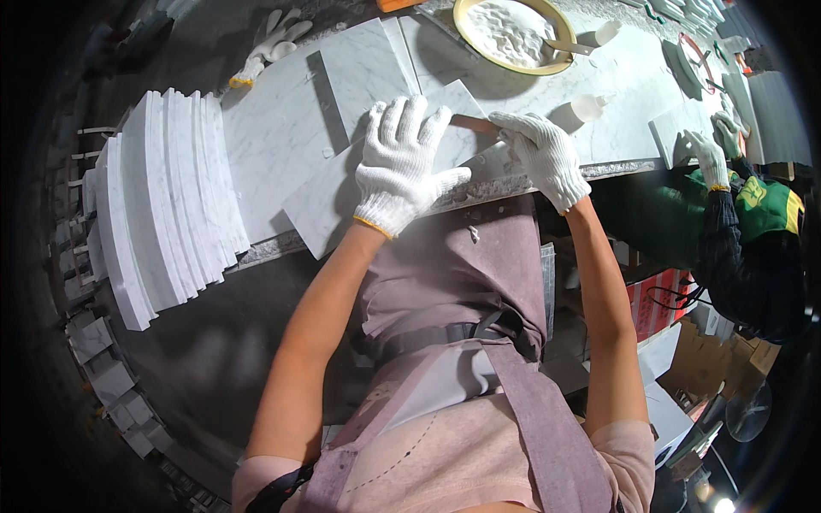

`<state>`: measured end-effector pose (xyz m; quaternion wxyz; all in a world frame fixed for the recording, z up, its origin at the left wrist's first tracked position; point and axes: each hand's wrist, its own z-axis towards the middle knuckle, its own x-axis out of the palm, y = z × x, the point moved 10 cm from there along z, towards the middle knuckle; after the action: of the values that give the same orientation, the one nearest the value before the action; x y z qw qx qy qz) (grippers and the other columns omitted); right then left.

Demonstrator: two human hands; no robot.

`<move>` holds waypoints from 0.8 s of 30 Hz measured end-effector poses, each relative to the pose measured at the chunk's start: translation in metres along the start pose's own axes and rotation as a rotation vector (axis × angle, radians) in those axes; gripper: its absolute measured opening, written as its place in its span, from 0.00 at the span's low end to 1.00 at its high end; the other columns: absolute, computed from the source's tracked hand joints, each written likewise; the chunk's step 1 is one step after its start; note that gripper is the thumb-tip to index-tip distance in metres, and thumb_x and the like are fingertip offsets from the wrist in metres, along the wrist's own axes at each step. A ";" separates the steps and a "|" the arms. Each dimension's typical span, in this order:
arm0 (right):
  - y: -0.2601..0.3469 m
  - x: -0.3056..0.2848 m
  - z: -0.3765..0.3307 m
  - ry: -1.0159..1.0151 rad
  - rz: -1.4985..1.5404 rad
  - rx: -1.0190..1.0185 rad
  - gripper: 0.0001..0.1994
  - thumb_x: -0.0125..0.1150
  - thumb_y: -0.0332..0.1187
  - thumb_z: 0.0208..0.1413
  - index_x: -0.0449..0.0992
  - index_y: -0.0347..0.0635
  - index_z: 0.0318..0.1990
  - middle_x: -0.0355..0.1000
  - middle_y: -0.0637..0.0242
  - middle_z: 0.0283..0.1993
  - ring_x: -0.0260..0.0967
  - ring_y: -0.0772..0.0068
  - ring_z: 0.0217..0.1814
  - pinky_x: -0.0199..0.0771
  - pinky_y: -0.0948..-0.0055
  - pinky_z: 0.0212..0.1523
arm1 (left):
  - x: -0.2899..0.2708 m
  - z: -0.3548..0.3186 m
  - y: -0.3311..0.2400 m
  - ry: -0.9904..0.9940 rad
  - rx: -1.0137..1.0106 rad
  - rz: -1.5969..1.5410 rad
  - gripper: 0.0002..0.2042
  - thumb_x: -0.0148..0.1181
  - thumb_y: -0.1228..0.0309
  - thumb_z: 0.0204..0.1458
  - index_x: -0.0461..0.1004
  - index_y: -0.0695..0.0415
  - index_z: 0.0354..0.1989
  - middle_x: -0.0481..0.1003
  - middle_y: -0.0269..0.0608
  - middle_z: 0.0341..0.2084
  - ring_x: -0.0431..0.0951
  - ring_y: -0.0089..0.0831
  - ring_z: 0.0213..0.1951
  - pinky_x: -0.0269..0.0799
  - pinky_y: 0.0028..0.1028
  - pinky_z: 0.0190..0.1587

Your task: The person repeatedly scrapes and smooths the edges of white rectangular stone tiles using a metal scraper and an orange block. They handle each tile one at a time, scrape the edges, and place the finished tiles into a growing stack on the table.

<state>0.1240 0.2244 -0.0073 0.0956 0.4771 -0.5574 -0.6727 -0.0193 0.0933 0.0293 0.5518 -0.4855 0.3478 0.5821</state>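
My left hand (402, 162), in a white knitted glove, lies flat with its fingers spread on a white marble tile (321, 201). The tile rests askew on the worktable, its near corner jutting past the front edge. My right hand (540, 154), gloved the same way, is closed around one end of a flat reddish-brown strip-like tool (473, 124). That tool points left toward my left fingertips, and its exact kind does not show. Beyond my hands lie more marble tiles (363, 73), partly overlapping.
A row of upright marble slabs (171, 197) stands at left. At the back are a yellow-rimmed bowl (467, 32) of white powder or paste with a spatula (569, 46), small bottles (588, 108) and loose gloves (275, 43). On the right, a co-worker's gloved hands (708, 158) touch another tile.
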 end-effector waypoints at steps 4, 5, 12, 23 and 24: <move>0.000 0.000 -0.015 0.036 0.007 0.058 0.17 0.56 0.25 0.66 0.84 0.44 0.58 0.83 0.60 0.43 0.80 0.68 0.40 0.79 0.71 0.45 | 0.000 0.000 0.000 -0.008 0.000 -0.006 0.46 0.72 0.36 0.44 0.71 0.47 0.70 0.69 0.49 0.68 0.64 0.50 0.72 0.50 0.54 0.78; -0.001 -0.001 -0.026 0.078 0.005 0.062 0.17 0.57 0.25 0.66 0.84 0.44 0.59 0.83 0.60 0.43 0.79 0.69 0.38 0.79 0.71 0.44 | 0.000 -0.001 0.001 -0.014 -0.003 -0.014 0.46 0.72 0.36 0.44 0.71 0.47 0.70 0.69 0.49 0.68 0.64 0.50 0.72 0.50 0.54 0.78; -0.076 -0.015 -0.172 -0.247 0.790 0.482 0.27 0.69 0.33 0.67 0.72 0.36 0.71 0.79 0.72 0.48 0.70 0.87 0.40 0.72 0.83 0.38 | 0.012 -0.004 -0.003 0.003 0.035 -0.024 0.43 0.71 0.38 0.46 0.71 0.48 0.70 0.66 0.45 0.72 0.60 0.49 0.75 0.49 0.54 0.78; -0.026 0.067 -0.218 -0.225 1.184 0.417 0.38 0.60 0.28 0.67 0.51 0.38 0.82 0.75 0.67 0.51 0.71 0.81 0.38 0.74 0.79 0.30 | 0.010 -0.112 -0.106 0.392 -0.168 -1.148 0.28 0.65 0.55 0.66 0.73 0.61 0.67 0.76 0.57 0.61 0.78 0.47 0.61 0.71 0.42 0.68; -0.016 0.071 -0.212 -0.165 1.141 0.440 0.37 0.62 0.27 0.67 0.53 0.36 0.81 0.75 0.62 0.57 0.73 0.78 0.44 0.74 0.79 0.31 | 0.025 -0.130 -0.101 0.442 -0.410 -1.412 0.30 0.64 0.54 0.67 0.70 0.63 0.69 0.75 0.55 0.62 0.77 0.42 0.62 0.72 0.38 0.66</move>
<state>0.2521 0.0438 -0.0426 0.2964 0.0586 -0.8560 -0.4195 0.1055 -0.0069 -0.0181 0.6092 -0.7902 -0.0577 0.0339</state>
